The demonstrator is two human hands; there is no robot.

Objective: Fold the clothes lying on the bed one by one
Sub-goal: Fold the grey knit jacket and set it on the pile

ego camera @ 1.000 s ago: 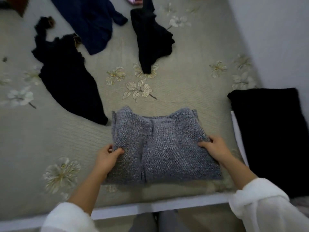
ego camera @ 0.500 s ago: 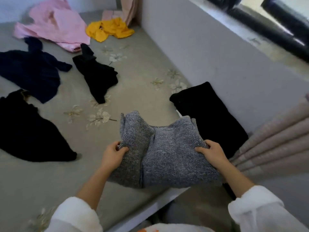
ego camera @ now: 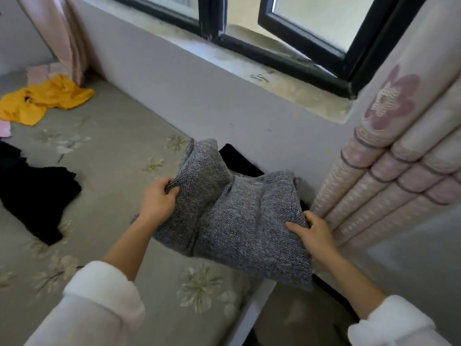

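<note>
- A person's left hand (ego camera: 157, 203) is gripping the left edge of a folded grey knit garment (ego camera: 237, 216), thumb on top and fingers curled under the fabric.
- The right hand (ego camera: 311, 233) is grasping the garment's right edge in the same way, thumb lying across the knit.
- The grey knit garment is hanging between both hands, raised above the near corner of the bed (ego camera: 112, 171), where the bed is meeting the wall below the window (ego camera: 299, 33).
- A black folded garment (ego camera: 237, 161) is lying on that same corner of the bed, mostly hidden behind the grey knit.
- A second black garment (ego camera: 37, 196) is sprawling unfolded across the bed's side away from the wall.
- A yellow garment (ego camera: 45, 98) is lying crumpled at the bed's far end, near a pink curtain (ego camera: 59, 38); a scrap of pink cloth (ego camera: 5, 128) is showing just beside it.
- A padded panel (ego camera: 386, 171) with a flower motif is standing against the bed's near corner, close to the right hand.
- White fleecy sleeves (ego camera: 99, 303) are covering both forearms.
</note>
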